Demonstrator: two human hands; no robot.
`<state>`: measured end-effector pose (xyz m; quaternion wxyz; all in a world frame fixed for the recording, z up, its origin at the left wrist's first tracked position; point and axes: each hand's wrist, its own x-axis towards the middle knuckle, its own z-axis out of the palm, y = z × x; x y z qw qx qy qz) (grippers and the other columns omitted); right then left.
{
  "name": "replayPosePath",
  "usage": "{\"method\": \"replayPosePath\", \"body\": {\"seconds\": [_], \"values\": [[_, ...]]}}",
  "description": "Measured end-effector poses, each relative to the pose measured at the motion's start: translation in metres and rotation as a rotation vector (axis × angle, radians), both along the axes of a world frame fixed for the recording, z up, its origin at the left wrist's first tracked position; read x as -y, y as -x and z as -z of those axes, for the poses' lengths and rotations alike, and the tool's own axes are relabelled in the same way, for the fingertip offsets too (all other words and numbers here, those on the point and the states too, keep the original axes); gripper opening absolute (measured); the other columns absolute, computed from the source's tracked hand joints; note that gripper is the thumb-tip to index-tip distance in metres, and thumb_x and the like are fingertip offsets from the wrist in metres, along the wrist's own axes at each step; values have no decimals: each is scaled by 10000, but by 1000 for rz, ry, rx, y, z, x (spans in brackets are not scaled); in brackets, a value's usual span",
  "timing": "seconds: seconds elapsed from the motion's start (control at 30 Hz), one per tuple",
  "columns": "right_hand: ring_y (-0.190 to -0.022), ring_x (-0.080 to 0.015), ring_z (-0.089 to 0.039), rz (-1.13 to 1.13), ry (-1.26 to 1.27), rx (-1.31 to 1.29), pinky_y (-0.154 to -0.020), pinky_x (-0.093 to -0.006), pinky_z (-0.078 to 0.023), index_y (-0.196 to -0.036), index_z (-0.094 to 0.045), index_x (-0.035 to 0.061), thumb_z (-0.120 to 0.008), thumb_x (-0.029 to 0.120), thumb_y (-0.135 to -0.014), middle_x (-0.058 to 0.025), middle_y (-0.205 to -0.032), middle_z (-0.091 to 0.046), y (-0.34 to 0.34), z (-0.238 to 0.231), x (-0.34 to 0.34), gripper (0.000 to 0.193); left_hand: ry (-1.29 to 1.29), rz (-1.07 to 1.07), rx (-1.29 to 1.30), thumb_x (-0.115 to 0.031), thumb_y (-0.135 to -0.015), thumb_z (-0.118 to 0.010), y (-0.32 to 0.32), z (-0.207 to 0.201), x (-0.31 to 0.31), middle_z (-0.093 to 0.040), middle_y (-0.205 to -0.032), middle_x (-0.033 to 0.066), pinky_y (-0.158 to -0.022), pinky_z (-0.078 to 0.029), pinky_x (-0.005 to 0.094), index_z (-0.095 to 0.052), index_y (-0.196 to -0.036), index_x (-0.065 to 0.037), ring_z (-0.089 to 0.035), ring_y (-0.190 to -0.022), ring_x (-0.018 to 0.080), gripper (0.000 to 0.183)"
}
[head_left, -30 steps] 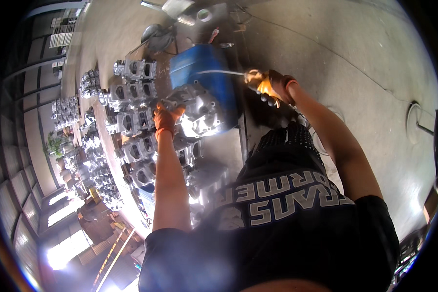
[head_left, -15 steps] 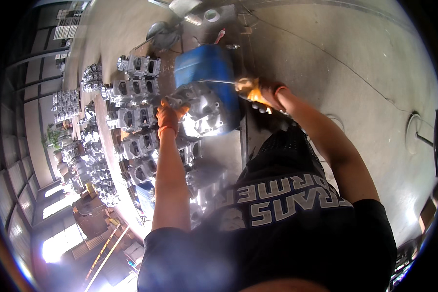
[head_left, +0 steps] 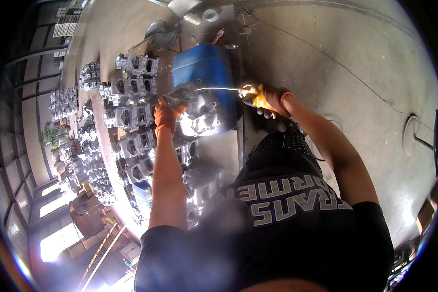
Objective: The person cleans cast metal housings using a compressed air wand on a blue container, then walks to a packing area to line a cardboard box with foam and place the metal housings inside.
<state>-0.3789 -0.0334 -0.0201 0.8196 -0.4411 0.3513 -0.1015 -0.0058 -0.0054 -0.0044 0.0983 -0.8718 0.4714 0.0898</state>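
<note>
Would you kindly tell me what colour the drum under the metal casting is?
The drum is blue, seen best in the head view, its only view.

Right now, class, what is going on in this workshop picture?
A person in a dark shirt stands over a blue drum with a grey metal casting lying on top of it. The left hand, in an orange glove, steadies the casting at its near edge. The right hand, also gloved, holds a thin curved wire or hose that reaches toward the casting. Rows of similar castings lie on the concrete floor to the left.
</note>
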Motion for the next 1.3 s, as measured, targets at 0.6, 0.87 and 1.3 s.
{"method": "replayPosePath", "body": {"seconds": [0.6,0.87,1.3], "values": [[-596,-221,-609,-83,850,-529,-609,-349,-522,-1224,-545,210,-542,333,-898,-91,-1032,-635,-21,31,-9,349,-16,-9,-2,-603,-552,-777,-5,6,5,-433,-1311,244,-961,-431,442,-344,-1320,-78,-448,-1201,392,1026],[-780,-293,-617,-87,485,-521,-694,-374,-495,-1228,-552,245,-551,370,-887,-119,-950,-658,-16,-1,-7,363,-43,15,25,-665,-531,-735,-5,3,2,-453,-1280,239,-953,-436,425,-301,-1347,-80,-473,-1170,393,1094],[-803,-329,-630,-75,612,-727,-705,-382,-490,-980,-631,81,-659,286,-788,-174,-850,-655,22,18,-66,282,395,41,-250,-454,-805,-624,-83,40,-3,-641,-1047,187,-839,-472,397,-568,-1158,-78,-607,-1000,345,518]]}}
